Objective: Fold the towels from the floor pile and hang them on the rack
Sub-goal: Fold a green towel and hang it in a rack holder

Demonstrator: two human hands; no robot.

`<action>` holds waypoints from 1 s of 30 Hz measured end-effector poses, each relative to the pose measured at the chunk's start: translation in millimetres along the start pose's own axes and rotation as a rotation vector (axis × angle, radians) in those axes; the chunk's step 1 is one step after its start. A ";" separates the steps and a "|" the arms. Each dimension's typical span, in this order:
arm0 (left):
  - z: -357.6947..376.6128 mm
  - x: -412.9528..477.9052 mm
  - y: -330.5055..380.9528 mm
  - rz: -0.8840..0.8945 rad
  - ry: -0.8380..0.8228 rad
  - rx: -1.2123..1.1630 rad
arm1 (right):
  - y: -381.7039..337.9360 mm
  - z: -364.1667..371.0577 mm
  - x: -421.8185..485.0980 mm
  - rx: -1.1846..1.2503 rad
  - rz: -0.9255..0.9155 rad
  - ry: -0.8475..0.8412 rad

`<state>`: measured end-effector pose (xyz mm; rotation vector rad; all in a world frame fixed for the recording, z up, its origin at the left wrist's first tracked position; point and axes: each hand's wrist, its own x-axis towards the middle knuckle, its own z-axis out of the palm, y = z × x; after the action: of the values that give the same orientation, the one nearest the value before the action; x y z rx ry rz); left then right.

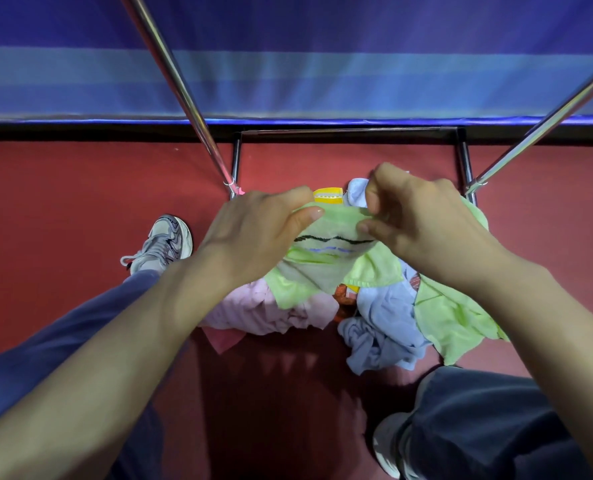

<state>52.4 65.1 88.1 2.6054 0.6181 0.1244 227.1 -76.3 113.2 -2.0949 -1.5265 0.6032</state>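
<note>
A light green towel (326, 261) with black and purple stripes hangs between both hands above the floor pile. My left hand (253, 233) pinches its top edge on the left, thumb on the front. My right hand (423, 220) pinches the same edge on the right. Below lies the pile: a pink towel (264, 313), a pale blue towel (381, 334), another green towel (458, 317) and a bit of orange cloth (345, 296). A yellow towel (328, 195) peeks out behind the hands. The rack's metal poles (184, 95) rise on both sides.
The rack's base frame (350, 131) stands on the red floor (63, 202) just beyond the pile. A blue striped curtain (323, 64) hangs behind it. My left shoe (165, 242) is left of the pile, my right shoe (390, 445) at the lower right.
</note>
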 end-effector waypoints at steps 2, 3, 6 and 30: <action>0.4 0.5 -4.0 -0.011 -0.008 -0.006 | -1.6 0.8 0.1 -0.023 -0.005 -0.013; 1.2 0.0 -4.5 -0.010 -0.016 -0.015 | -0.9 2.0 0.3 -0.045 -0.016 -0.020; 4.2 -1.7 -3.7 0.018 -0.048 -0.048 | 2.9 3.5 0.9 -0.073 -0.014 -0.033; 7.0 0.1 -1.5 0.125 -0.004 -0.009 | 7.9 1.1 2.2 -0.139 0.104 -0.007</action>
<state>53.2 63.5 81.1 2.6347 0.4520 0.1606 232.9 -76.2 107.3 -2.2907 -1.5094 0.5556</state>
